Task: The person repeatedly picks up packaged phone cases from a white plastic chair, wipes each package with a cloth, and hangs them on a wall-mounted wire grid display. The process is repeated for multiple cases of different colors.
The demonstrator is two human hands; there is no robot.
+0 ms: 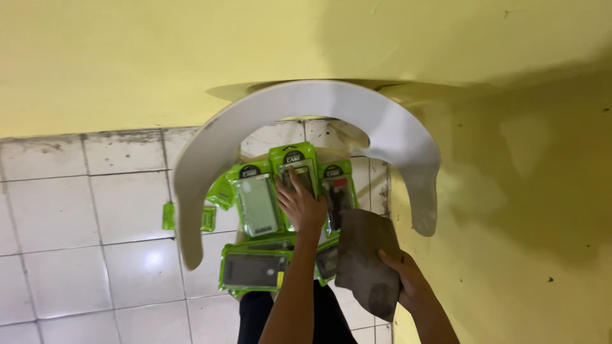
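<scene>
We see a yellow wall (127,57) that fills the upper part of the frame and continues down the right side. A white curved chair back (306,105) arches across the centre of the frame. In the lower left there is a floor of white tiles (76,223) with dark, dirty joints. A small green package (168,216) lies on the tiles at the left of the curved piece, partly hidden behind it. At the bottom centre we notice dark trousers (255,315).
</scene>
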